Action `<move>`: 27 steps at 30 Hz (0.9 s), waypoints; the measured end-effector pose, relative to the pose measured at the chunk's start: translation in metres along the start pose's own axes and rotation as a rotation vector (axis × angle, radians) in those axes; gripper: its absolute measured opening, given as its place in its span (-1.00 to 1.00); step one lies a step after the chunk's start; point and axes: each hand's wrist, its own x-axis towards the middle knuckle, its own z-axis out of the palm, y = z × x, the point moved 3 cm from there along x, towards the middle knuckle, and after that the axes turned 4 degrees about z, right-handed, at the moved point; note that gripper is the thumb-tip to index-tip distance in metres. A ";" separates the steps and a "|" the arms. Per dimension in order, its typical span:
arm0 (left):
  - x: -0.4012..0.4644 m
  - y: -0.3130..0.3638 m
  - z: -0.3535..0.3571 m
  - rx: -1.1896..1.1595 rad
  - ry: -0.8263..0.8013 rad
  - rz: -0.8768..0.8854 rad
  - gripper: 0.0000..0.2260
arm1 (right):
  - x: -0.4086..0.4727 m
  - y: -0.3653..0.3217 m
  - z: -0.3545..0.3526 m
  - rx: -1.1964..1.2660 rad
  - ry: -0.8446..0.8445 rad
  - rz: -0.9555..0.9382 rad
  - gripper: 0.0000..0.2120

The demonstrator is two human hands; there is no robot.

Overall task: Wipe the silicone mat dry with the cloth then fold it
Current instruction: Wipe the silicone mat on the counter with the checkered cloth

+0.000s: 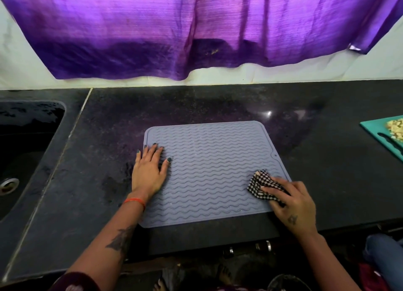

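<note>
Head view, looking down on a dark speckled stone counter with a faint sheen. Mat lies flat near the counter's front edge: grey-lilac silicone, roughly square with rounded corners, raised rim, surface ribbed in close wavy ridges. Small hole near its right edge. Tiny glints along some ridges; whether these are water drops, cannot tell.

Left hand rests palm-down on the mat's left edge, fingers straight and slightly spread, holding nothing; part of the palm overhangs onto the counter. Nails painted dark. Orange thread band at the wrist, a tattoo on the forearm.

Right hand sits at the mat's near right corner, fingers curled around a bunched cloth. Cloth is thin woven fabric in a small black-and-white check, crumpled, pressed against the mat surface. A small tattoo marks the back of this hand.

Sink set into the counter at far left, dark basin, wet on its far wall, metal drain ring low down. Teal board at the right edge, well apart from the mat, carrying pale chopped pieces. Purple curtain, shiny with fine horizontal slub, hangs in loose folds over a pale wall behind the counter.
</note>
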 end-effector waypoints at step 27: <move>-0.051 -0.017 -0.040 -0.272 0.310 -0.260 -0.59 | 0.095 -0.062 0.054 1.291 -0.339 0.912 -0.94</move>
